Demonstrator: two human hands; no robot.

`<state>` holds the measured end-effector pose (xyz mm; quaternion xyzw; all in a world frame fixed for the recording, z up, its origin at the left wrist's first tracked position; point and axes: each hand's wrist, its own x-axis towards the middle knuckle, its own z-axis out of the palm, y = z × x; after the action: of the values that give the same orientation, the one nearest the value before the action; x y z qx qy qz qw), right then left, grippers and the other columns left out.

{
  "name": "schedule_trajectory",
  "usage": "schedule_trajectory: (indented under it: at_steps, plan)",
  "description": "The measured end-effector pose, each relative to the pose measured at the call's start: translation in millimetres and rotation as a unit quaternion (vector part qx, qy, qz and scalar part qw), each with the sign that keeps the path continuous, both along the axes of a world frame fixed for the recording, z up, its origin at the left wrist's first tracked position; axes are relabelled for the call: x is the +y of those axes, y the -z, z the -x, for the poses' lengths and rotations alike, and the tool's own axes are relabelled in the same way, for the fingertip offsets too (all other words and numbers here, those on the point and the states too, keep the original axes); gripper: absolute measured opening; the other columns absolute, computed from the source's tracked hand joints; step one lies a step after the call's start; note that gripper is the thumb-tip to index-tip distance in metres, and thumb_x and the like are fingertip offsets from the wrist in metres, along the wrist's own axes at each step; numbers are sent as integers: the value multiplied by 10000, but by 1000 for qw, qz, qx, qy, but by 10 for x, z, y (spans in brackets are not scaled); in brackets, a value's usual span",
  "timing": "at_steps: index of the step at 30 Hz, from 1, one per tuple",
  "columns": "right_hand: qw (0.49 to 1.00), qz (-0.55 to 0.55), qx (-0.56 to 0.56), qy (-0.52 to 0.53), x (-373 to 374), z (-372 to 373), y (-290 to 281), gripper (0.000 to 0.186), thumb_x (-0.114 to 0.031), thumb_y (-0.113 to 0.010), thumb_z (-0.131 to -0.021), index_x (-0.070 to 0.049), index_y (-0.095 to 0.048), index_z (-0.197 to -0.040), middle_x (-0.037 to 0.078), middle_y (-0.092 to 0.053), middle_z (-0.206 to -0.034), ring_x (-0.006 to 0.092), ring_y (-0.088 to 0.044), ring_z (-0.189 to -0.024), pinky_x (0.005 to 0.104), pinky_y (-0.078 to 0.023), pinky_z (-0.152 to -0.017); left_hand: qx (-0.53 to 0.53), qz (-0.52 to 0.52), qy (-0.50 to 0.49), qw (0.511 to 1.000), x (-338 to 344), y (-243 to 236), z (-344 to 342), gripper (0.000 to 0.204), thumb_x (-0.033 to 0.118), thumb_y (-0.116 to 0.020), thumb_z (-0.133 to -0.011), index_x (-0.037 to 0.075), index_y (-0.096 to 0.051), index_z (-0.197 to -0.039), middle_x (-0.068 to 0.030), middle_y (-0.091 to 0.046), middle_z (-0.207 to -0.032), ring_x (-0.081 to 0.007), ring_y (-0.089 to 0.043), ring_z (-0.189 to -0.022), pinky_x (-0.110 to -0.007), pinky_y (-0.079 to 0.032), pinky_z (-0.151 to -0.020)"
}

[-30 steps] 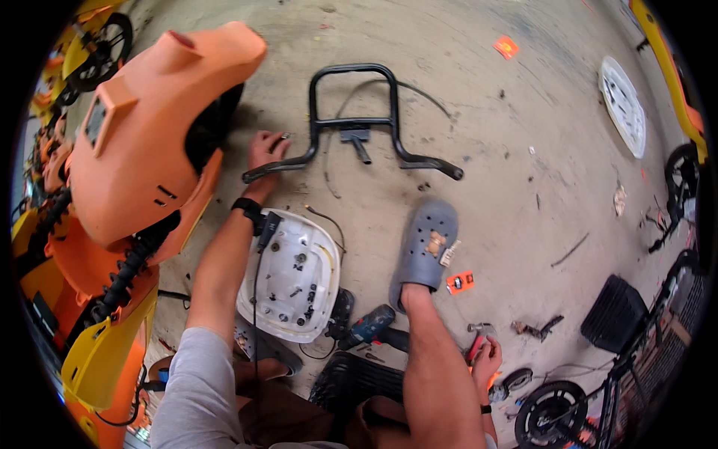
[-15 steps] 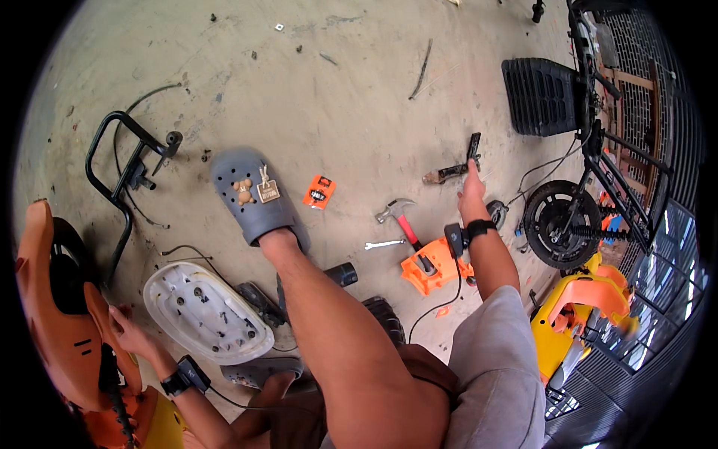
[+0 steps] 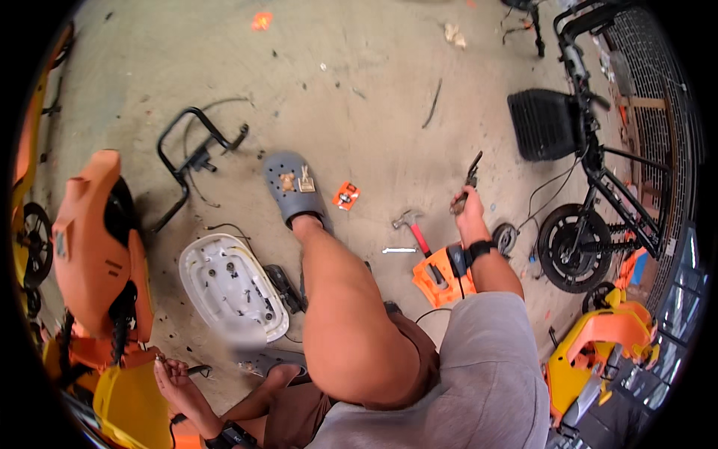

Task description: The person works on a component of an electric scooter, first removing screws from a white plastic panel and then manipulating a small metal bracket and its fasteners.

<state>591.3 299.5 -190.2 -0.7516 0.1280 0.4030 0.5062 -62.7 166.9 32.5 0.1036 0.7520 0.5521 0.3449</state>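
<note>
Dark metal, narrow and jointed-looking, the bracket (image 3: pixel 473 176) is in my right hand (image 3: pixel 470 215), beyond and to the right of the red-handled hammer (image 3: pixel 421 238). My fingers are closed around its lower end; the upper end sticks out free, pointing away from me. I judge it stiff and fairly light for its size, hard to break, perhaps slick if there is grease on it. The lower end seems a sound place to hold, since the slim upper arm would probably twist in the fingers.

My left hand (image 3: pixel 176 376) is far to the left of the hammer and closer to my body, beside a yellow panel (image 3: pixel 131 393). Its fingers are curled together; I cannot tell whether something small is pinched between them.

Just on the near side of the hammer lie a wrench (image 3: pixel 399 250) and an orange plastic part (image 3: pixel 430 278), partly behind my right forearm. Left of the hammer are an orange packet (image 3: pixel 346 196) and my grey clog (image 3: pixel 290 196). Farther left sits a white shell (image 3: pixel 196 263) with small fasteners inside. My bare raised leg (image 3: pixel 348 307) blocks the straight path between my hands.
</note>
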Motion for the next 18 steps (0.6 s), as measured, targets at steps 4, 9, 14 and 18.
schedule_trajectory:
  at_steps: [4, 9, 14, 18]
  plan:
    - [955, -211, 147, -151, 80, 629, -1253, 231, -165, -591, -877, -9, -574, -1047, 67, -589, -830, 195, -561, -640, 319, -469, -600, -24, -44, 55, 997, -459, -500, -28, 198, 148, -527, -961, -12, -558, -1073, -77, -560, -836, -151, -550, -766, -281, -469, -698]
    - [795, -393, 264, -379, 134, 1551, -3174, 476, -241, -524, -926, 50, -467, -1299, 61, -579, -834, 182, -559, -701, 347, -463, -707, -74, -190, 108, 973, -585, -818, -174, 176, 129, -540, -926, -9, -560, -1033, -95, -572, -833, -170, -571, -763, -298, -481, -688]
    - [576, -455, 437, -520, -42, 2527, -4008, 574, -298, -481, -951, 76, -369, -1372, 47, -523, -768, 173, -546, -648, 372, -466, -687, -97, -235, 66, 965, -912, -993, -250, 159, 143, -540, -923, 3, -570, -991, -76, -602, -783, -159, -605, -739, -291, -489, -656]
    - [394, -397, 644, -522, -367, 3285, -4096, 566, -332, -447, -975, 67, -373, -1370, 5, -474, -690, 145, -508, -535, 358, -446, -595, -118, -264, 28, 957, -1100, -1063, -200, 167, 172, -559, -929, 7, -584, -938, -79, -606, -743, -162, -599, -671, -291, -493, -622]
